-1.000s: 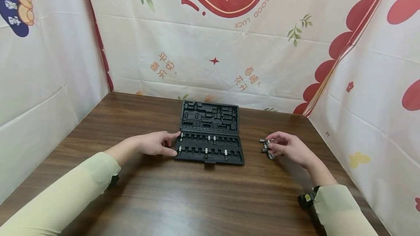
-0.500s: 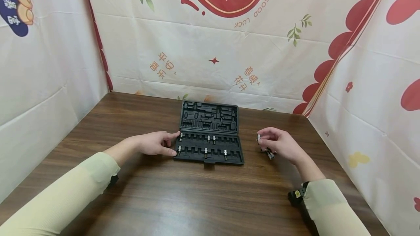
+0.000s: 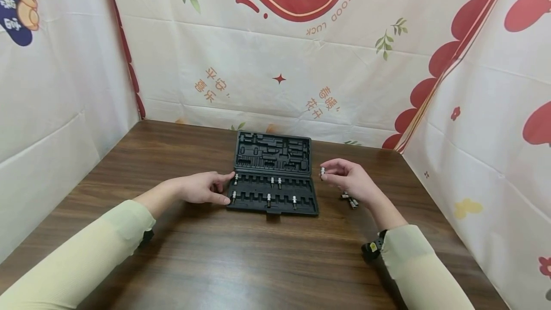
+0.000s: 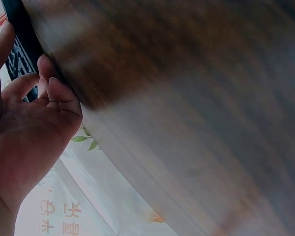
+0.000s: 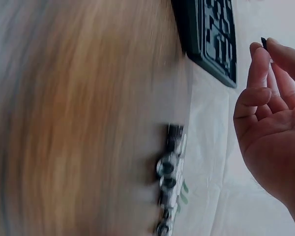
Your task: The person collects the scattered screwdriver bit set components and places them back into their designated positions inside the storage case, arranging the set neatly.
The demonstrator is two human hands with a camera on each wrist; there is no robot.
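Note:
An open black plastic socket case (image 3: pixel 254 187) lies on the table, with several silver bit sockets (image 3: pixel 269 200) standing in its front half. At the case's left side, my left hand (image 3: pixel 200 188) touches the edge with extended thumb and index finger; its other fingers are bent. Just right of the case, my right hand (image 3: pixel 350 179) pinches one bit socket (image 3: pixel 322 171) between thumb and fingertips, above the table. Only its dark tip (image 5: pixel 264 44) shows in the right wrist view. Below that hand lie several loose bit sockets (image 5: pixel 168 166), partly hidden in the head view.
The brown wooden table (image 3: pixel 241 262) extends in front of the case and to both sides. Printed white cloth (image 3: pixel 241 51) hangs behind it and along its left and right. The case's raised lid (image 3: pixel 273 152), moulded with recesses, stands toward the back cloth.
My right hand has lifted a bit socket from the loose pile and moved left with it toward the case. My left hand has stayed at the case's left edge.

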